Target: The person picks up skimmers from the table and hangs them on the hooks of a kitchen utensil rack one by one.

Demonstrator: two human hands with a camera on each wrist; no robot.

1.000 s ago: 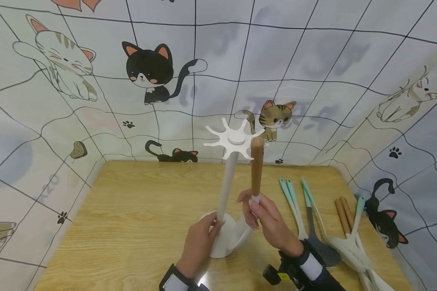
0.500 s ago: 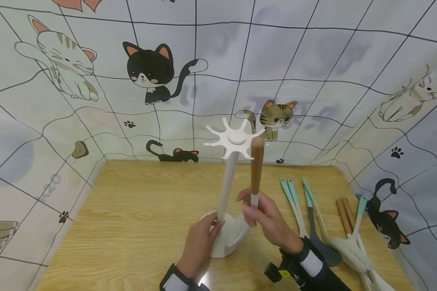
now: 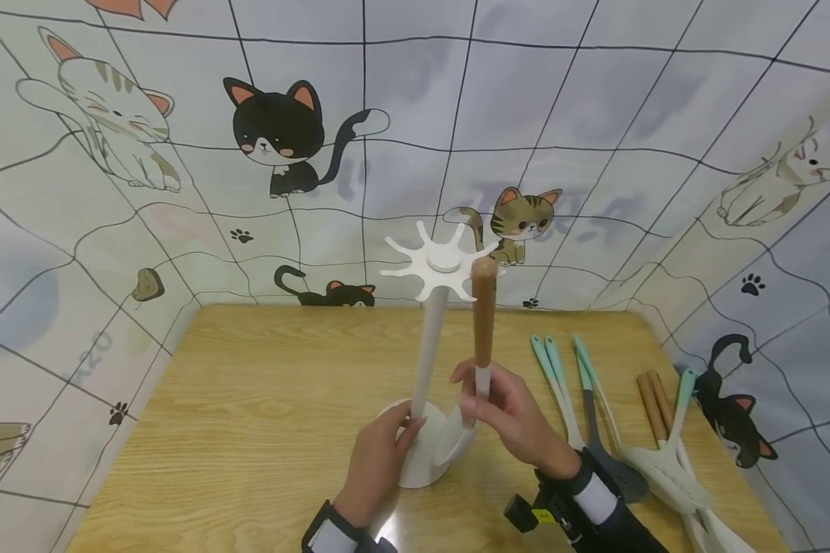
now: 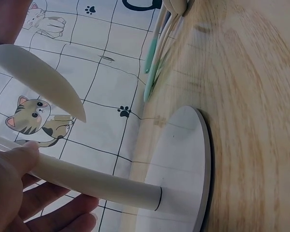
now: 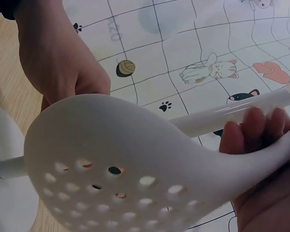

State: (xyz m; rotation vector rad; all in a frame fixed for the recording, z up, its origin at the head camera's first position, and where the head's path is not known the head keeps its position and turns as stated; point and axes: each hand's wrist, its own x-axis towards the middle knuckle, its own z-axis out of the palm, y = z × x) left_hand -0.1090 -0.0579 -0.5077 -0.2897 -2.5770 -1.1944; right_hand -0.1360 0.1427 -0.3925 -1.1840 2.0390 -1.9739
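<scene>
My left hand (image 3: 380, 449) grips the lower pole (image 3: 430, 349) of a white utensil stand. The stand is upright on its round base (image 4: 183, 154), and spoke-like hooks (image 3: 443, 265) radiate from its top. Just right of the pole, my right hand (image 3: 519, 422) holds a white skimmer (image 5: 121, 145) by its neck, wooden handle (image 3: 484, 307) up and perforated head down. That handle's tip rises beside the hooks and overlaps them in the head view. The right wrist view shows the skimmer head in front of the pole, hiding part of my left hand.
Along the table's right side lie utensils with mint-green handles (image 3: 553, 361), a grey slotted turner (image 3: 619, 472), a pale skimmer (image 3: 667, 476) and two wooden handles (image 3: 653, 407). A cat-patterned cloth (image 3: 415, 100) rises behind the wooden table (image 3: 263, 384).
My right thumb has shifted lower on the skimmer's neck, so more of the white neck shows under the wood. The left hand stays on the pole. The head view has shifted slightly.
</scene>
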